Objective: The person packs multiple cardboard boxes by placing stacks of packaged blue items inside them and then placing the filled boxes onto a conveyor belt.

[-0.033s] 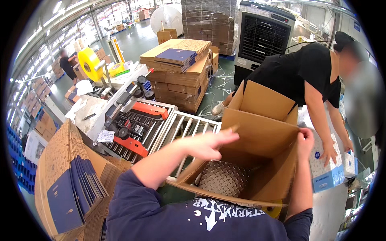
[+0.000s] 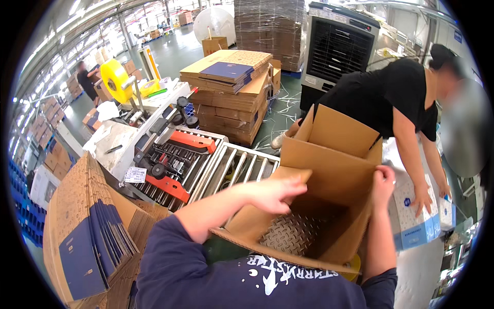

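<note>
A large open cardboard box (image 2: 329, 154) stands in front of me, with the patterned metal plate of the bench (image 2: 289, 232) showing through its bottom. My right hand (image 2: 383, 185) is closed around the box's upper right edge, fingers bent over it. On the other side, my left hand (image 2: 275, 195) lies against the left flap (image 2: 252, 221), fingers stretched toward the right and thumb apart from them. The flap leans inward beneath that hand. An inner part of its surface is hidden by my fingers.
A roller conveyor (image 2: 242, 167) with an orange-railed sealing machine (image 2: 177, 165) runs left. Flattened cartons (image 2: 82, 232) stand at lower left; another stack (image 2: 226, 108) is behind. At right, a co-worker in black (image 2: 381, 92) bends over white-and-blue boxes (image 2: 417, 226).
My left hand has moved slightly right and down, and the left flap has swung inward with it. The box's right edge and my right hand have shifted a little left.
</note>
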`<state>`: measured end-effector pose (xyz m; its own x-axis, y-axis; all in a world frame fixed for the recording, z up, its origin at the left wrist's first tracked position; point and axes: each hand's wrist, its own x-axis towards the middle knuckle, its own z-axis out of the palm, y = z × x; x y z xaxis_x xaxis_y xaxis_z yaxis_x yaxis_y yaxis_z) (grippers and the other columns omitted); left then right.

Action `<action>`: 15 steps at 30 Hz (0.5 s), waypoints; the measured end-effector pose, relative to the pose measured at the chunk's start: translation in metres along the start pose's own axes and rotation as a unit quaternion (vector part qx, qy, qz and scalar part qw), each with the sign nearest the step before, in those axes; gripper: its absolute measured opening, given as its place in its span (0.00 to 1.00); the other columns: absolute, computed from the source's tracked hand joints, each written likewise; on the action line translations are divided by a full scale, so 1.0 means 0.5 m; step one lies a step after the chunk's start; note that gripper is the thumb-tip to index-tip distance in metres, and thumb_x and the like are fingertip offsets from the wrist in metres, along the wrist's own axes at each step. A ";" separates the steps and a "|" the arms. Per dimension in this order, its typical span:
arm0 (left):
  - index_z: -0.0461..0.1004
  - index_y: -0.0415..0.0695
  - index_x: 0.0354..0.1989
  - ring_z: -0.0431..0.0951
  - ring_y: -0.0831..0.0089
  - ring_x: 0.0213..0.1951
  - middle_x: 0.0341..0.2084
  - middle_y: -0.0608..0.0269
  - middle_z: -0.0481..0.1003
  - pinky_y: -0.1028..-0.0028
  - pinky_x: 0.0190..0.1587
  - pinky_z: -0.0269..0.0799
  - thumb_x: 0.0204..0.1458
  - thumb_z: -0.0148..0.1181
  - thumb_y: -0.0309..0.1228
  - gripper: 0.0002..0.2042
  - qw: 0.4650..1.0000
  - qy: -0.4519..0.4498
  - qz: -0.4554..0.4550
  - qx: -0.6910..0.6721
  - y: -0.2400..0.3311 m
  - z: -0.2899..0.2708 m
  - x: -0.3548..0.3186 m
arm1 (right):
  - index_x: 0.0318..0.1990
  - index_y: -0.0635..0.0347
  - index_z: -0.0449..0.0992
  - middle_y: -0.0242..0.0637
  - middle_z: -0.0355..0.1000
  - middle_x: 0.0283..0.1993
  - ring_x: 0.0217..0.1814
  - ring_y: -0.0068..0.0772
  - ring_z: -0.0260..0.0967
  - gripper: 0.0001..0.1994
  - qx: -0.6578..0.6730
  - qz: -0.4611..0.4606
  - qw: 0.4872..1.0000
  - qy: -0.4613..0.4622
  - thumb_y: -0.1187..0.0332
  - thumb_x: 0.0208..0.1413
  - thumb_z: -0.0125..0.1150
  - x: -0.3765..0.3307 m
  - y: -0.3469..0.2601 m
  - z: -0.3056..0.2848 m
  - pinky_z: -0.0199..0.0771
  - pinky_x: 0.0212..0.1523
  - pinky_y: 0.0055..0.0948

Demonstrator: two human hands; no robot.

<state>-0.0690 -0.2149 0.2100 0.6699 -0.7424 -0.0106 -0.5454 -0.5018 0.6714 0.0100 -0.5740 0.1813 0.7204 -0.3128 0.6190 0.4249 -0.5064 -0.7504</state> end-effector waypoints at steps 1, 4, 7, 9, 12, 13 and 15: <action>0.54 0.44 0.66 0.50 0.47 0.67 0.67 0.42 0.48 0.57 0.67 0.48 0.49 0.58 0.42 0.36 0.992 -0.063 -0.065 0.093 -0.014 0.021 -0.005 | 0.34 0.64 0.74 0.39 0.70 0.40 0.43 0.36 0.66 0.06 -0.013 -0.034 0.993 -0.110 0.72 0.49 0.58 -0.050 -0.045 0.058 0.65 0.48 0.32; 0.52 0.42 0.67 0.53 0.51 0.66 0.66 0.47 0.53 0.61 0.67 0.51 0.51 0.56 0.52 0.39 0.929 -0.284 -0.155 0.178 -0.027 0.041 -0.006 | 0.45 0.58 0.76 0.45 0.70 0.51 0.58 0.49 0.63 0.17 -0.149 -0.234 0.869 -0.410 0.63 0.47 0.62 -0.197 -0.109 0.120 0.57 0.63 0.42; 0.52 0.40 0.67 0.57 0.57 0.65 0.64 0.48 0.57 0.67 0.66 0.52 0.51 0.58 0.52 0.40 0.923 -0.362 -0.009 -0.127 0.000 0.012 -0.053 | 0.55 0.55 0.72 0.45 0.67 0.59 0.68 0.50 0.55 0.27 -0.212 -0.114 0.784 -0.573 0.58 0.45 0.65 -0.202 -0.078 0.091 0.46 0.69 0.46; 0.50 0.40 0.67 0.59 0.59 0.64 0.65 0.49 0.56 0.69 0.65 0.53 0.51 0.62 0.46 0.40 0.892 -0.408 0.133 -0.144 0.080 -0.018 -0.093 | 0.60 0.59 0.67 0.44 0.69 0.57 0.61 0.36 0.64 0.30 -0.163 0.021 0.773 -0.613 0.64 0.47 0.66 -0.166 0.018 0.033 0.62 0.61 0.35; 0.54 0.46 0.67 0.61 0.58 0.63 0.61 0.47 0.62 0.69 0.65 0.53 0.45 0.65 0.49 0.42 0.937 -0.329 0.041 -0.115 -0.009 -0.057 -0.070 | 0.57 0.62 0.69 0.37 0.73 0.49 0.53 0.27 0.69 0.24 0.023 0.225 0.733 -0.642 0.72 0.50 0.64 -0.057 -0.098 0.039 0.69 0.53 0.28; 0.56 0.47 0.66 0.60 0.57 0.63 0.60 0.47 0.62 0.67 0.66 0.52 0.43 0.66 0.51 0.42 0.957 -0.281 -0.001 -0.071 -0.044 -0.086 -0.053 | 0.52 0.62 0.73 0.34 0.75 0.45 0.47 0.24 0.71 0.20 -0.049 0.099 0.758 -0.642 0.74 0.50 0.63 -0.022 -0.134 0.050 0.71 0.49 0.27; 0.58 0.49 0.65 0.54 0.55 0.66 0.63 0.47 0.57 0.56 0.66 0.49 0.39 0.66 0.57 0.45 0.968 -0.166 -0.109 0.153 -0.071 -0.088 -0.030 | 0.51 0.64 0.74 0.33 0.72 0.49 0.51 0.21 0.67 0.18 0.030 0.070 0.842 -0.534 0.78 0.49 0.59 0.042 -0.184 0.084 0.68 0.52 0.24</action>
<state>-0.0374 -0.1667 0.2188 0.6146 -0.6806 -0.3988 -0.5669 -0.7326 0.3767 0.0090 -0.5003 0.2534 0.8335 0.5524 -0.0139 0.2993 -0.4723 -0.8290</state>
